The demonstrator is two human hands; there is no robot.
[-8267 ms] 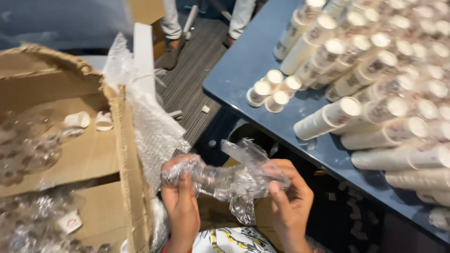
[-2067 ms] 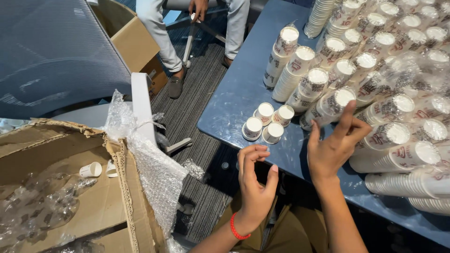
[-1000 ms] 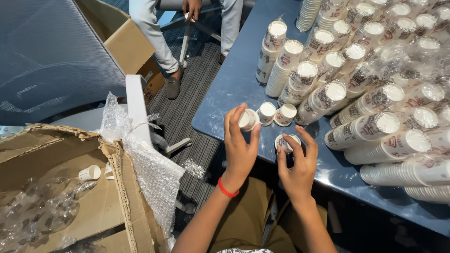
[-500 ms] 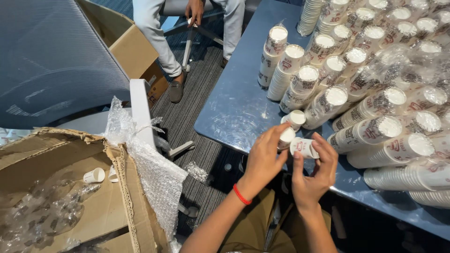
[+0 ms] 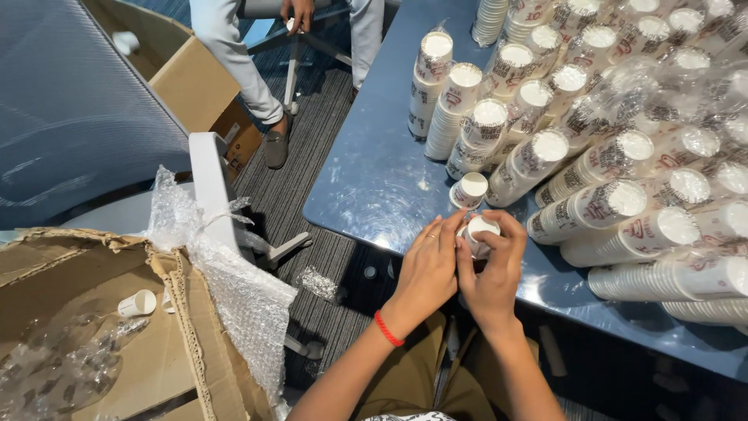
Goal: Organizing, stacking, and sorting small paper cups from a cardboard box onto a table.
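Head view, held thing: small white paper cup (image 5: 478,232), seemingly the top of a short nested stack, gripped over the near edge of the blue table (image 5: 374,179); how many cups sat under it could not be told, fingers hid them.
Why held so: both hands closed round the sides and left the white end uncovered, so the cups looked squeezed together between the palms rather than resting on the table.
Left hand: left hand (image 5: 427,269) curled on the cup's left side, fingers bent and pressed close, thumb toward the top; ring on one finger, red band (image 5: 388,328) at the wrist.
Right hand: right hand (image 5: 492,277) wrapped round the right and near side, fingers arched over the rim, shut on the same cup; thumbs of both hands nearly met.
Arm pose: both forearms rose from the bottom of frame and converged, wrists close, elbows low.
Nearest neighbour: single short cup stack (image 5: 470,189) stood on the table just beyond the hands.
Further out: long sleeves of cups (image 5: 592,206) lay on their sides in clear wrap, ends facing the hands, piled across the right of the table.
Left side: open cardboard box (image 5: 117,343) lined with bubble wrap (image 5: 234,288), one loose cup (image 5: 137,303) lying inside.
Background: another person's legs (image 5: 234,62) beside a chair base, well apart.
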